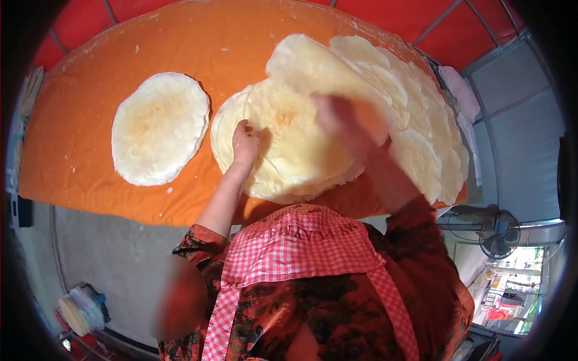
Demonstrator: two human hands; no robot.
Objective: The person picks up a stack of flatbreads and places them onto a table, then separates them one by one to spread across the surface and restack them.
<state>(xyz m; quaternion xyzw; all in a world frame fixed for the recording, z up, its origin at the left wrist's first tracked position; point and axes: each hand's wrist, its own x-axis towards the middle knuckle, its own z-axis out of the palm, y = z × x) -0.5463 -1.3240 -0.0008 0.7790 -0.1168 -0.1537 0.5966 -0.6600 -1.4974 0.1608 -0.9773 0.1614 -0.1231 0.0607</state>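
Both hands at the central flatbread pile (289, 159), orange-covered table (66, 132).
Left hand (245, 145): fingers bent, touching pile top near its left edge; can't tell if pinching. Right hand (337, 117): motion-blurred, over the pile's right part, beside a loose flatbread sheet (313, 63) that lies beyond its fingers; grasp or release can't be told. Flatbread stack (159, 129) left of the left fingers, apart from the pile. Overlapping flatbread rounds (424, 147) right of the right fingers.
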